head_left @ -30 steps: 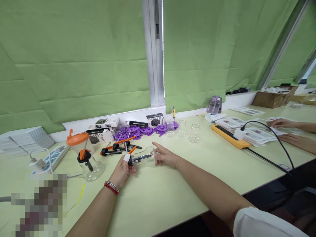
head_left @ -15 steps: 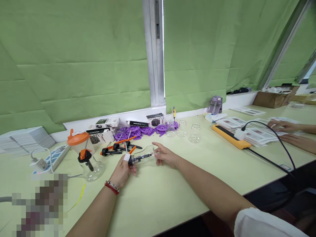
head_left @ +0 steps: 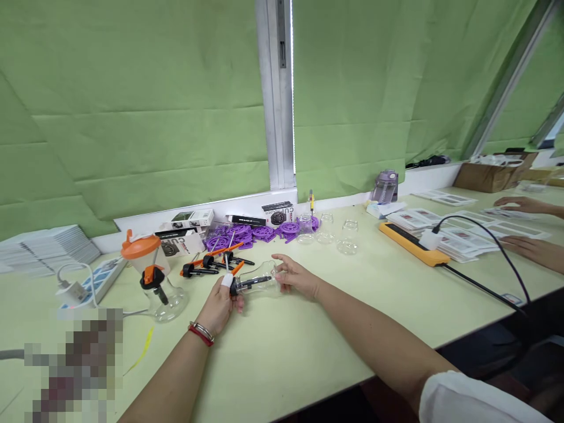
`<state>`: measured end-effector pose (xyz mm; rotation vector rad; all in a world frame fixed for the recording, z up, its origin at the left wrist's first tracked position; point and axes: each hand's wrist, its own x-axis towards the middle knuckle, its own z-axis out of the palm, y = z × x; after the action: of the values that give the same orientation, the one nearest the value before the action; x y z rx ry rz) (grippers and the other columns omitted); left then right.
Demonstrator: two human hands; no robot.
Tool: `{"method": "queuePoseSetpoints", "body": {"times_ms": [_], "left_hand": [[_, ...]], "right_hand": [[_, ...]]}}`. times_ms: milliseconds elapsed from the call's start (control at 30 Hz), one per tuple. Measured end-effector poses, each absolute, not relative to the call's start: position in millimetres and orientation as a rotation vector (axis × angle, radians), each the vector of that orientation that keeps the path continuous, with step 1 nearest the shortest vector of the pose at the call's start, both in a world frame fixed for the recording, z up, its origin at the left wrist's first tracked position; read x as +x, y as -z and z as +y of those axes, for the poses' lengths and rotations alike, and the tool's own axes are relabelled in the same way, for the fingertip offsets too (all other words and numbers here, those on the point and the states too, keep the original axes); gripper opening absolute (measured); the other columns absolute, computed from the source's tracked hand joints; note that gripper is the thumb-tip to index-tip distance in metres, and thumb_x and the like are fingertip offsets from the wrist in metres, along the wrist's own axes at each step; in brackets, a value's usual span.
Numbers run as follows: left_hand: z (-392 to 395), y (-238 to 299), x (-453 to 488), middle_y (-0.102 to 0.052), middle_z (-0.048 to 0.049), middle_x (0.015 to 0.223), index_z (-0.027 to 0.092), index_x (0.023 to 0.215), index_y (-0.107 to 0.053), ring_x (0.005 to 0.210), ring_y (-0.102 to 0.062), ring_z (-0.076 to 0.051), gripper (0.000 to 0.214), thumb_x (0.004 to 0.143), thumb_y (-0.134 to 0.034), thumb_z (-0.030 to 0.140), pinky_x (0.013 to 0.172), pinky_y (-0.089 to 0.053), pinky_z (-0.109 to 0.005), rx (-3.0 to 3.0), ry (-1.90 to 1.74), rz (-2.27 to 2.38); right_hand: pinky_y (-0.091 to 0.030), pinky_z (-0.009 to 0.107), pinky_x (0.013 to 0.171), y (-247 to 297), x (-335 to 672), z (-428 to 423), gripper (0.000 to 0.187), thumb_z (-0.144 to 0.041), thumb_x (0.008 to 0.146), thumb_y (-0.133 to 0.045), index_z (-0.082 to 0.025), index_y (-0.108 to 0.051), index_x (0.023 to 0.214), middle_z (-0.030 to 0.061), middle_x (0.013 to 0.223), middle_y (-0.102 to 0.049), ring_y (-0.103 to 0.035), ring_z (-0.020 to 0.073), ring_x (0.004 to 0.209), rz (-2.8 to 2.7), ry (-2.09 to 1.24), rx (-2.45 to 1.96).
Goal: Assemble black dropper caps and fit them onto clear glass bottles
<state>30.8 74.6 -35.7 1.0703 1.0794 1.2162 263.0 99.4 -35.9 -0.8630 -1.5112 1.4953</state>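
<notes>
A clear glass bottle lies sideways between my two hands, just over the table. My left hand, with a white wrap on one finger, is closed round its black cap with an orange part. My right hand grips the wide base end. A black tube runs along inside the bottle. Beyond my left hand lie several black-and-orange caps with tubes. To the left, a similar capped glass bottle stands upright beside an orange-lidded cup.
Purple plastic rings and small printed boxes lie along the wall. Three clear glass bottles stand to their right. An orange power strip and paper sheets lie further right, near another person's hands. A white power strip is left.
My hands and the bottle stay almost in place. On the right, the other person's hands have shifted slightly apart over the papers.
</notes>
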Motion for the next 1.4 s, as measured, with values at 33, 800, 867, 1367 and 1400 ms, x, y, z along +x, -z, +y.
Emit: {"method": "queuePoseSetpoints", "body": {"times_ms": [33,800,867,1367,1400], "left_hand": [[74,36,31,-0.056,0.0026,0.060,0.020,0.082,-0.046,0.044,-0.053,-0.012,0.039,0.082,-0.054,0.057,0.037,-0.042,-0.025,1.070,-1.218,1.083],[74,35,32,-0.051,0.0053,0.052,0.020,0.082,-0.046,0.043,-0.052,-0.013,0.038,0.083,-0.052,0.058,0.037,-0.041,-0.024,1.142,-1.253,1.069],[75,35,31,-0.051,0.0049,0.053,0.020,0.083,-0.047,0.043,-0.052,-0.013,0.037,0.082,-0.053,0.057,0.037,-0.041,-0.024,1.130,-1.252,1.077],[74,34,31,-0.052,0.0045,0.053,0.020,0.082,-0.047,0.043,-0.053,-0.014,0.038,0.082,-0.053,0.058,0.037,-0.041,-0.025,1.110,-1.271,1.068],[75,34,31,-0.052,0.0043,0.054,0.020,0.082,-0.047,0.043,-0.053,-0.014,0.038,0.082,-0.052,0.058,0.036,-0.041,-0.024,1.099,-1.270,1.073]], "right_hand": [[-0.038,0.020,0.047,36,263,100,0.061,-0.043,0.076,-0.068,-0.026,-0.043,0.129,-0.0011,0.087,-0.057,-0.057,0.0078,0.054,-1.522,-1.482,-0.873],[-0.042,0.020,0.039,41,256,103,0.058,-0.063,0.087,-0.044,-0.017,-0.047,0.123,0.0021,0.069,-0.061,-0.061,0.0130,0.050,-1.499,-1.594,-0.938],[-0.047,0.022,0.045,41,257,102,0.061,-0.061,0.085,-0.050,-0.017,-0.046,0.128,0.0044,0.080,-0.062,-0.063,0.0133,0.057,-1.487,-1.609,-0.878],[-0.048,0.021,0.051,40,259,103,0.066,-0.067,0.080,-0.052,-0.019,-0.053,0.124,0.0098,0.105,-0.061,-0.058,0.0086,0.061,-1.604,-1.414,-0.896],[-0.050,0.023,0.056,39,260,103,0.069,-0.065,0.078,-0.058,-0.022,-0.048,0.131,0.0115,0.118,-0.057,-0.058,0.0082,0.064,-1.605,-1.398,-0.872]]}}
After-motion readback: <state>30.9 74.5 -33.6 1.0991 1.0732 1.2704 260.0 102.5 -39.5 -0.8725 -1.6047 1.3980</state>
